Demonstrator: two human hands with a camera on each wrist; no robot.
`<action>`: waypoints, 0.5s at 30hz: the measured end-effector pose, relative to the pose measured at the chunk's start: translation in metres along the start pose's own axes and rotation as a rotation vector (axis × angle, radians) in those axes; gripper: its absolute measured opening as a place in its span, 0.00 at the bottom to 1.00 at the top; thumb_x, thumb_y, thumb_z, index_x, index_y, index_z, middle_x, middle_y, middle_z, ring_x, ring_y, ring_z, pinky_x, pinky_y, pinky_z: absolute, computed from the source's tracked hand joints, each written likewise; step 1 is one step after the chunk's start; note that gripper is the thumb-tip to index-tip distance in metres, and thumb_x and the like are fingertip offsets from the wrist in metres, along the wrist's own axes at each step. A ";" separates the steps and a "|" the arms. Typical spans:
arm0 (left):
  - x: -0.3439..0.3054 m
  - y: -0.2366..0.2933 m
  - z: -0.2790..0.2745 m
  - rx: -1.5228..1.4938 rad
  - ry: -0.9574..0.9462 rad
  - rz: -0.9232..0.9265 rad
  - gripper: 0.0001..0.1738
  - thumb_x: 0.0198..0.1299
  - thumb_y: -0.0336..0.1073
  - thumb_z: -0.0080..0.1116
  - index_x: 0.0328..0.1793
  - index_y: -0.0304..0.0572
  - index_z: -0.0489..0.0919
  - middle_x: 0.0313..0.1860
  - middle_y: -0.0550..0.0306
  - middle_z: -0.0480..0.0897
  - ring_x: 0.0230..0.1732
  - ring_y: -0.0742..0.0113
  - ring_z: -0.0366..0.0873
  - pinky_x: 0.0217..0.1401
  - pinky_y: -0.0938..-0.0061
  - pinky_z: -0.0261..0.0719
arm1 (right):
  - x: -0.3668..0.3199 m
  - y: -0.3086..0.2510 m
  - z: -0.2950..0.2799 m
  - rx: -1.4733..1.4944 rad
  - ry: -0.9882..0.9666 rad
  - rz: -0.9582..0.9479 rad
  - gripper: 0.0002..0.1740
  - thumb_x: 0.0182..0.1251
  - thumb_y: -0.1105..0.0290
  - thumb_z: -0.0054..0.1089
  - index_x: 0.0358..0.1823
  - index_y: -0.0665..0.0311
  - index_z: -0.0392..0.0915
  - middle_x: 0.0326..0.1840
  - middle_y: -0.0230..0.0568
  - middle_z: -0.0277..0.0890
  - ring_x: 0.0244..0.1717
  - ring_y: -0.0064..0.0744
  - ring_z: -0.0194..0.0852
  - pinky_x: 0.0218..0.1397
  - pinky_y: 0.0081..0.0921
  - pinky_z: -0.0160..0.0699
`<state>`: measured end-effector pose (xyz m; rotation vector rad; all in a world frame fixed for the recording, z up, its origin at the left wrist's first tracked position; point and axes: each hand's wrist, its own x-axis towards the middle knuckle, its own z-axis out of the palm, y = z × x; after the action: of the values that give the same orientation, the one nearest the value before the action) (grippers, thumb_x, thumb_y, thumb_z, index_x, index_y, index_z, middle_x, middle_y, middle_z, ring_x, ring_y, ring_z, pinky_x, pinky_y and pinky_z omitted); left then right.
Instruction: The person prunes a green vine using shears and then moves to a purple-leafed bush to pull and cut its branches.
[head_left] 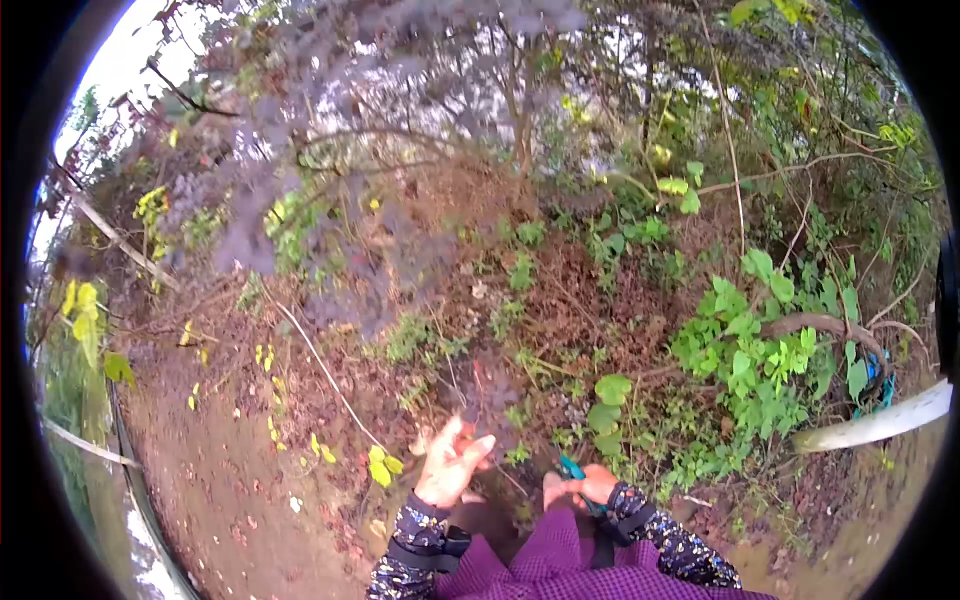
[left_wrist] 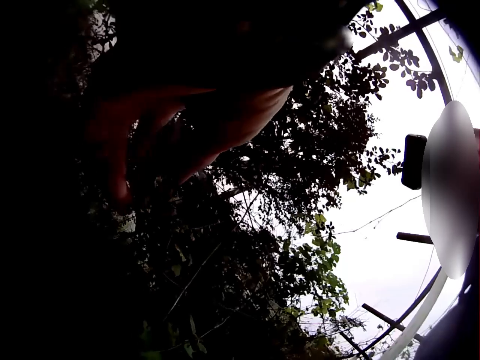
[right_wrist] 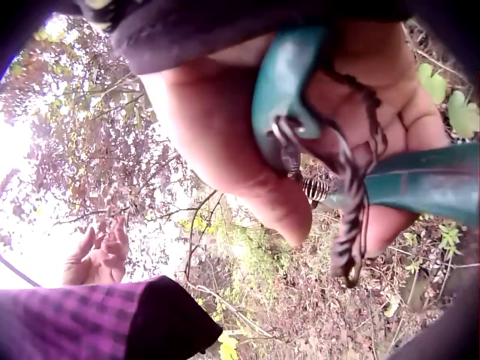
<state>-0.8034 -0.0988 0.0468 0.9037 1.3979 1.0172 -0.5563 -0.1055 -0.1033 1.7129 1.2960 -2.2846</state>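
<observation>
Low in the head view, my left hand (head_left: pixel 452 468) is held out palm up with its fingers loosely parted and nothing in them. Dark reddish-purple leaves (head_left: pixel 490 395) stand just beyond its fingertips. My right hand (head_left: pixel 597 484) holds teal-handled pruning shears (head_left: pixel 571 467) near my lap. Up close in the right wrist view, the shears' teal handle (right_wrist: pixel 424 184) lies across the fingers, with a coiled spring and a twisted dark wire (right_wrist: pixel 349 217) at it. The blades are hidden there. In the left wrist view the left hand (left_wrist: pixel 232 124) is mostly dark.
Purple-leaved branches (head_left: pixel 350 200) hang close in front and overhead. A green leafy vine (head_left: pixel 750 345) grows at right, beside a pale curved pipe (head_left: pixel 875 420). A thin bare stem (head_left: pixel 320 360) slants across the brown soil (head_left: pixel 230 480) at left.
</observation>
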 end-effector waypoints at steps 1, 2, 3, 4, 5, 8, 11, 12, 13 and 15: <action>-0.005 -0.008 -0.003 0.031 -0.027 -0.027 0.28 0.59 0.27 0.56 0.67 0.41 0.64 0.53 0.54 0.72 0.41 0.71 0.77 0.38 0.78 0.77 | -0.012 -0.004 0.000 0.008 0.008 0.025 0.15 0.59 0.57 0.60 0.29 0.64 0.81 0.19 0.32 0.76 0.17 0.19 0.70 0.23 0.20 0.70; -0.009 -0.012 -0.003 0.067 -0.008 -0.029 0.31 0.59 0.27 0.56 0.69 0.42 0.62 0.57 0.52 0.69 0.45 0.70 0.77 0.42 0.77 0.77 | -0.022 -0.009 -0.001 0.015 0.017 0.053 0.14 0.59 0.58 0.60 0.31 0.64 0.80 0.18 0.31 0.74 0.17 0.19 0.70 0.22 0.19 0.69; -0.011 -0.018 -0.006 0.050 0.004 -0.015 0.30 0.59 0.28 0.57 0.69 0.42 0.62 0.57 0.52 0.70 0.46 0.70 0.76 0.43 0.77 0.77 | -0.026 -0.010 -0.001 0.081 0.020 0.022 0.14 0.59 0.59 0.59 0.32 0.64 0.80 0.18 0.31 0.74 0.17 0.20 0.70 0.21 0.20 0.68; -0.016 -0.026 -0.010 0.039 0.019 0.005 0.30 0.59 0.29 0.57 0.68 0.43 0.63 0.57 0.53 0.70 0.47 0.70 0.76 0.44 0.78 0.76 | -0.029 -0.006 0.000 0.148 0.024 -0.017 0.13 0.59 0.60 0.59 0.34 0.64 0.80 0.18 0.31 0.73 0.17 0.20 0.70 0.21 0.20 0.68; -0.023 -0.034 -0.014 0.029 0.016 -0.036 0.30 0.59 0.29 0.57 0.68 0.43 0.63 0.57 0.53 0.70 0.47 0.70 0.76 0.44 0.78 0.76 | -0.028 0.004 0.002 0.208 0.060 -0.019 0.13 0.60 0.62 0.59 0.31 0.67 0.78 0.19 0.34 0.74 0.18 0.22 0.71 0.22 0.21 0.70; -0.031 -0.037 -0.018 0.087 -0.215 -0.208 0.31 0.59 0.31 0.59 0.68 0.43 0.63 0.56 0.54 0.71 0.45 0.73 0.74 0.46 0.78 0.74 | -0.028 0.000 0.003 0.333 0.179 -0.074 0.13 0.62 0.65 0.58 0.30 0.70 0.75 0.20 0.37 0.75 0.19 0.25 0.73 0.24 0.22 0.72; -0.042 -0.061 -0.001 0.136 -0.435 -0.284 0.34 0.56 0.35 0.64 0.68 0.44 0.62 0.55 0.51 0.70 0.43 0.73 0.73 0.45 0.77 0.75 | -0.036 -0.022 0.005 0.368 0.320 -0.191 0.13 0.63 0.64 0.57 0.31 0.69 0.74 0.20 0.36 0.74 0.21 0.25 0.73 0.25 0.23 0.72; -0.043 -0.060 0.004 0.150 -0.505 -0.318 0.37 0.54 0.37 0.66 0.69 0.44 0.62 0.54 0.49 0.70 0.42 0.73 0.74 0.44 0.76 0.76 | -0.041 -0.036 0.008 0.386 0.360 -0.266 0.13 0.63 0.63 0.56 0.32 0.68 0.74 0.21 0.35 0.74 0.21 0.25 0.72 0.25 0.23 0.71; -0.041 -0.059 0.005 0.164 -0.552 -0.302 0.40 0.53 0.42 0.67 0.70 0.44 0.60 0.52 0.47 0.71 0.43 0.70 0.75 0.43 0.75 0.76 | -0.046 -0.054 0.013 0.378 0.394 -0.330 0.13 0.64 0.63 0.55 0.33 0.68 0.73 0.22 0.35 0.74 0.22 0.25 0.72 0.27 0.23 0.71; -0.029 -0.049 0.005 0.245 -0.571 -0.129 0.44 0.52 0.46 0.67 0.71 0.41 0.57 0.52 0.44 0.72 0.44 0.64 0.75 0.44 0.71 0.78 | -0.056 -0.090 0.027 0.461 0.376 -0.470 0.14 0.65 0.62 0.53 0.35 0.68 0.73 0.24 0.35 0.74 0.24 0.25 0.73 0.32 0.23 0.71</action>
<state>-0.7944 -0.1423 0.0102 1.1570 1.0835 0.4386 -0.5960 -0.0877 -0.0030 2.2805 1.4417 -2.7951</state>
